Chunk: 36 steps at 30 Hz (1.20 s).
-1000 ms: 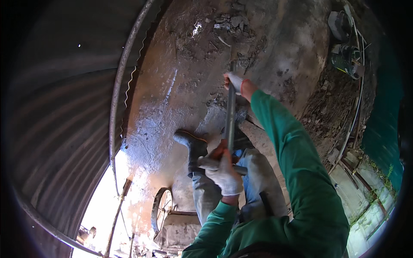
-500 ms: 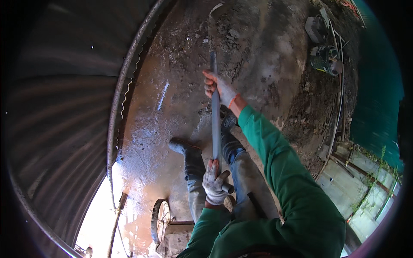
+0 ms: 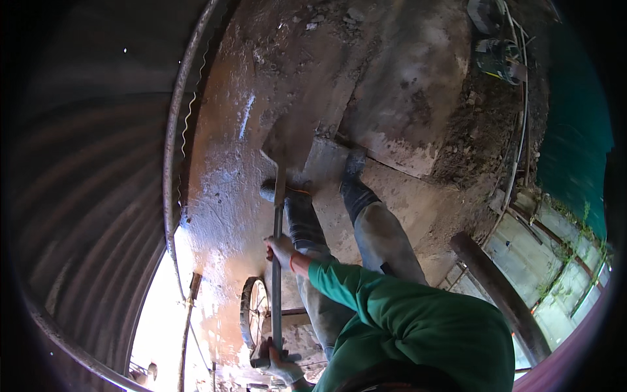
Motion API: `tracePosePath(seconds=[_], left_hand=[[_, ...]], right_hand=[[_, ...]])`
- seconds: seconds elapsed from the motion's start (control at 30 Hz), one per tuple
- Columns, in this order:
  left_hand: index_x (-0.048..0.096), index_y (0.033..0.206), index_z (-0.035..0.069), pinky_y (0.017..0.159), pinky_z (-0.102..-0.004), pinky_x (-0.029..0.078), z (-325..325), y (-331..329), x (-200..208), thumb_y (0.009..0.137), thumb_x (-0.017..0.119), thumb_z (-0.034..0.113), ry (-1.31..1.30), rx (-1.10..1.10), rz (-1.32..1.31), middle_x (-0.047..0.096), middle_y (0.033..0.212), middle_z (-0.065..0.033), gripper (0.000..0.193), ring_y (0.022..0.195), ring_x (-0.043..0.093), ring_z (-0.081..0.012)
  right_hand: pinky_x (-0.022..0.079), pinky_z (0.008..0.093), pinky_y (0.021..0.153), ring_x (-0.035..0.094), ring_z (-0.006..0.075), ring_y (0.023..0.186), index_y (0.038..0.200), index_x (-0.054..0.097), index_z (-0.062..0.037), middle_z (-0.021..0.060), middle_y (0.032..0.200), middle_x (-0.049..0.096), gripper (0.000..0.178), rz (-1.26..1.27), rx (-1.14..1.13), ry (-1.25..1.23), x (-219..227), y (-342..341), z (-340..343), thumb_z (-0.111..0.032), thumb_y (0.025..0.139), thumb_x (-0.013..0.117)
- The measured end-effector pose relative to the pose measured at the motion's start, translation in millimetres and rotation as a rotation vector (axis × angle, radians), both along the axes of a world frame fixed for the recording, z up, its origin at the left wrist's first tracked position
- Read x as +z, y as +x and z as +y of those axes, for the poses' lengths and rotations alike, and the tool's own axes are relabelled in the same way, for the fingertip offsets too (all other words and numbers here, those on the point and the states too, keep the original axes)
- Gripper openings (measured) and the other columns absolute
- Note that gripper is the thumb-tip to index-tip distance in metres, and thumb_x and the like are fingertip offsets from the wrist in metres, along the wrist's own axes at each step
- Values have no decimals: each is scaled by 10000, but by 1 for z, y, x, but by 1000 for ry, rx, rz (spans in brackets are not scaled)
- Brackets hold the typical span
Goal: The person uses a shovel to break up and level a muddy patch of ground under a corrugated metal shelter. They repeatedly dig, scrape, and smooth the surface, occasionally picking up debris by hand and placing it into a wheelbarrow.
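Note:
I hold a long-handled shovel, its grey shaft [image 3: 277,294] running up and away from me to a broad, mud-coloured blade [image 3: 290,134] near my boots. My right hand [image 3: 282,251], in a pale glove with an orange cuff, is wrapped around the middle of the shaft. Down by the lower edge, my gloved left hand [image 3: 285,367] grips the crosswise handle at the shaft's end. The blade is low over the wet ground beyond my left boot [image 3: 268,190]; whether it touches, I cannot tell. Its edges blend into the mud.
A spoked wheel [image 3: 255,310] stands just left of the shaft. Corrugated sheeting [image 3: 98,215] with a metal pipe frame [image 3: 171,137] borders the left side. At the right are a thick brown post [image 3: 499,294], a bucket [image 3: 499,60] and loose soil. Concrete slabs [image 3: 392,153] lie ahead.
Both hands have swung the shovel back and to the left, drawing its blade from the far rubble to near my feet. My right arm now crosses my body.

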<state>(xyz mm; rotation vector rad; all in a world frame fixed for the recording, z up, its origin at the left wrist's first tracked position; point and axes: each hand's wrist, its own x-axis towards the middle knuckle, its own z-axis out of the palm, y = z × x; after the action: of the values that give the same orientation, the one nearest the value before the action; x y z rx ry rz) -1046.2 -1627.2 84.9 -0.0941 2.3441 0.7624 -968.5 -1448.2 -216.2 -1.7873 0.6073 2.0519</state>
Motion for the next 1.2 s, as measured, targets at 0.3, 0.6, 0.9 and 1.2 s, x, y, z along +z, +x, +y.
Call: tracePosePath(seconds=[0.3,0.6,0.9,1.2], left_hand=[[609,1173,57,537,-247,452,-18,21,15,937,581,245,-23,-41,86,719,957,-145,302,712,686,-200],[644,1143,43,458,-229,407,-8,121,-7,911,618,221,-193,294,13,732,970,-129,293,699,735,-244],[649,1260,69,640,-289,535,179,276,-203,959,587,140,319,337,-630,724,1112,-156,315,884,723,-242],[584,1265,47,597,-241,567,255,338,-212,992,595,126,641,800,-1209,597,1381,-157,285,942,724,-352]], right_hand=[[488,353,477,559,165,532,855,536,-107,31,674,533,173,40,6,-104,-4,13,-53,-120,914,698],[525,391,418,629,219,509,803,585,-65,74,653,596,129,-167,233,-70,-16,115,-37,-136,875,666],[509,394,578,590,218,598,725,609,-97,84,692,624,239,-298,582,577,-218,348,194,-232,922,605],[517,423,562,568,201,560,1004,555,-49,73,704,558,236,-615,664,497,-148,435,341,-283,1003,532]])
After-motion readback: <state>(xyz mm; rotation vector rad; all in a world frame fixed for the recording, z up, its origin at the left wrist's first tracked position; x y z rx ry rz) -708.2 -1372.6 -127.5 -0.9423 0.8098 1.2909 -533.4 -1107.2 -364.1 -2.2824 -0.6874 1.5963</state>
